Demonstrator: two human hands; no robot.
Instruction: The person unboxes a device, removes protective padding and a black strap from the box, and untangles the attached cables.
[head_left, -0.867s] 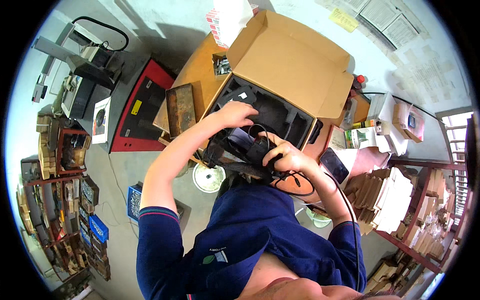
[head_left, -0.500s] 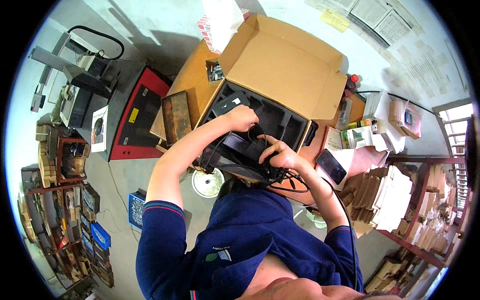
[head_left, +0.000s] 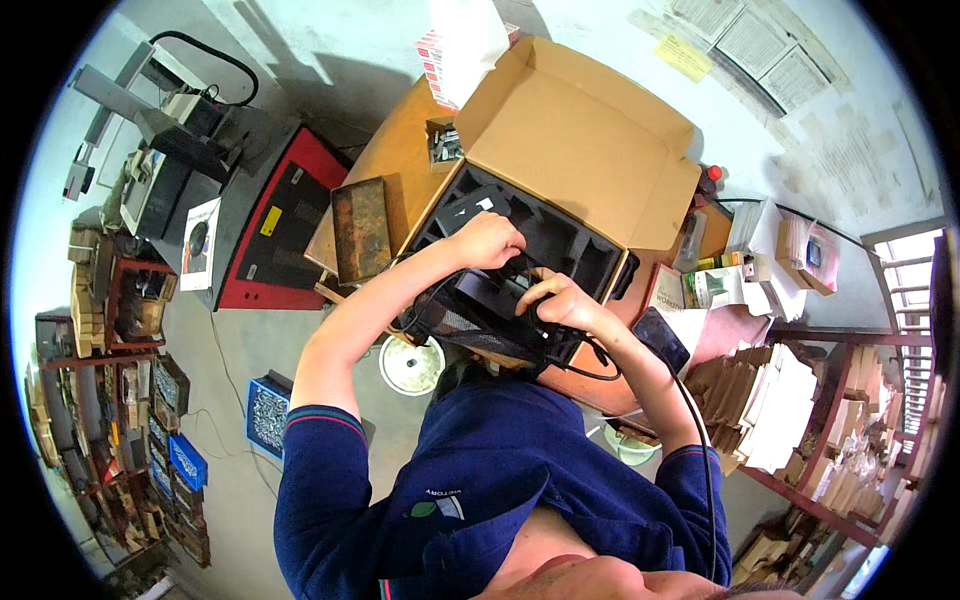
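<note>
An open cardboard box point(head_left: 590, 140) with black foam compartments stands on the table, its lid raised at the back. My left hand point(head_left: 486, 241) is over the foam, its fingers closed on a dark cable. Lower and to the right, my right hand point(head_left: 556, 298) has thumb and fingers curled round the same dark cable bundle. Beneath the hands, at the box's near edge, a black mesh pouch point(head_left: 450, 318) lies with a dark block-shaped thing point(head_left: 490, 294) on it. A black device point(head_left: 468, 209) sits in the foam beyond my left wrist. The fingertips partly hide the cable.
A rusty metal tray point(head_left: 361, 230) and a small box of metal parts point(head_left: 443, 144) are left of the cardboard box. At right lie a phone point(head_left: 662, 338) and stacked cardboard pieces point(head_left: 765, 400). A white bucket point(head_left: 412, 366) stands on the floor below the table edge.
My hands have drawn slightly closer, and the cable loop between them no longer shows clearly. My right fingers are more curled. The whole view has shifted a little.
</note>
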